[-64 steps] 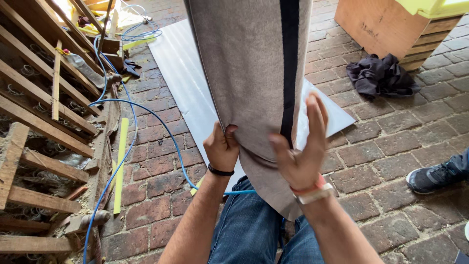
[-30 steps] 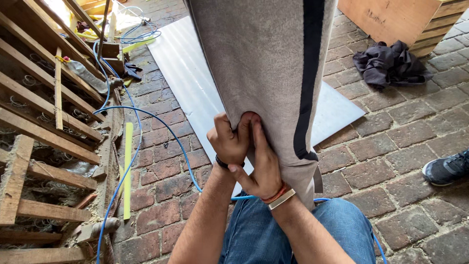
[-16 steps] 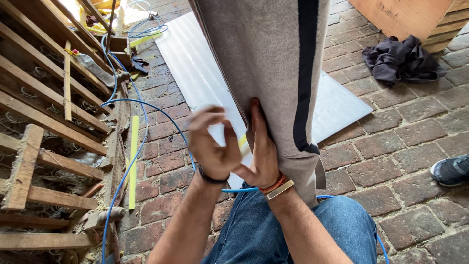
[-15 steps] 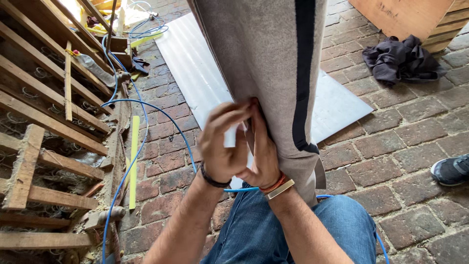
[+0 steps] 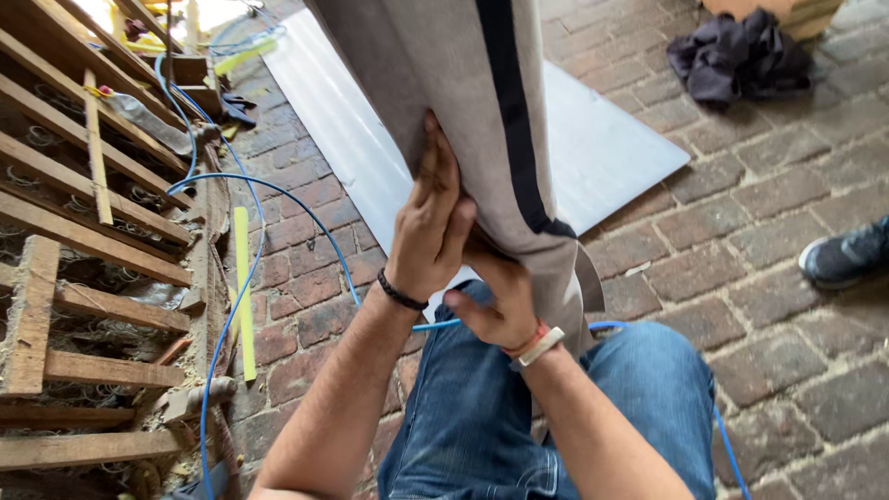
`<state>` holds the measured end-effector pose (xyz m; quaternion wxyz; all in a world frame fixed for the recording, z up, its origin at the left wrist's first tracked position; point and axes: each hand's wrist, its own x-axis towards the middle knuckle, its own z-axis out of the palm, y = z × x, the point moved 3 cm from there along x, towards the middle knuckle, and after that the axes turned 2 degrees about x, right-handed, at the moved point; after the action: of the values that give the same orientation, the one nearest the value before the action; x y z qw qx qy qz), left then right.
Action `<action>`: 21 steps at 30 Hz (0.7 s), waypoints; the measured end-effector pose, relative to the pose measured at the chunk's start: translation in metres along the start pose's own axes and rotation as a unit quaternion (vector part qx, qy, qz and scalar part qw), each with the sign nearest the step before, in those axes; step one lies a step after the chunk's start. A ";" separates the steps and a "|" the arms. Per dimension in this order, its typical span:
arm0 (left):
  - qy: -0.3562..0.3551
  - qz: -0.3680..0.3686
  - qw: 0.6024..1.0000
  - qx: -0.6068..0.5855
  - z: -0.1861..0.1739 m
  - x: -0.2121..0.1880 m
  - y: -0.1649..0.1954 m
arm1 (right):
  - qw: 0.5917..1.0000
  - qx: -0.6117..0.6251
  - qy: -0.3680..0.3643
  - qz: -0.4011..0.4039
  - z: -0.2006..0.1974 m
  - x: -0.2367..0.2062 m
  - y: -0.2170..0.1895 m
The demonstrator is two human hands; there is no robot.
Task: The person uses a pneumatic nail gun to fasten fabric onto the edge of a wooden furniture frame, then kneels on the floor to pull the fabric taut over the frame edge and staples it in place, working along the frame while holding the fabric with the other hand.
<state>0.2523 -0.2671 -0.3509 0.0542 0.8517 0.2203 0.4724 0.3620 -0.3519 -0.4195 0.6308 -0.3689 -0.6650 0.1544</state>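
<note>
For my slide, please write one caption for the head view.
Both hands, left hand and right hand, grip a grey fabric panel over a brick floor.

Your one camera sits on your head, looking steeply down and close at your hands, knees and the brick floor (image 5: 759,213).
</note>
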 end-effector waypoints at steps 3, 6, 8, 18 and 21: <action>0.043 0.012 0.995 0.092 0.010 -0.008 -0.007 | 0.976 0.113 0.183 -0.023 -0.022 -0.069 0.025; 0.059 -0.034 0.983 0.169 0.010 -0.024 -0.014 | 0.723 0.169 0.521 0.421 -0.047 -0.146 0.089; 0.070 -0.056 0.985 0.149 0.010 -0.033 -0.015 | 0.626 0.113 0.539 0.552 -0.054 -0.173 0.112; 0.080 0.065 0.974 0.204 -0.004 -0.038 -0.008 | 0.623 0.118 0.248 0.732 -0.016 -0.203 0.145; 0.089 0.069 0.974 0.197 0.002 -0.037 -0.010 | 0.606 0.086 0.224 0.758 -0.016 -0.201 0.123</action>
<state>0.2332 -0.2738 -0.3840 -0.1675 0.8132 0.2538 0.4963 0.4000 -0.4105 -0.6454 0.4461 -0.7083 0.0312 0.5461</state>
